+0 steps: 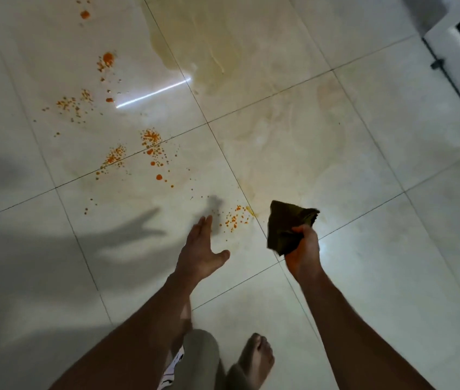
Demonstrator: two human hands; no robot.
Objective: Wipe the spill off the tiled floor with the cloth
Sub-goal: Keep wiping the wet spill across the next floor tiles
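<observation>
Holding the folded dark cloth [289, 230] bunched in our right hand [305, 251], we keep it above the tiled floor [392, 249], just beside the nearest orange spill [234, 218]; our left hand [200, 249], fingers straight and empty, probably balances us.

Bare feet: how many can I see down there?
1. One bare foot stands on the tiled floor at the bottom edge, between the two forearms. The other may be hidden under the left arm.
</observation>
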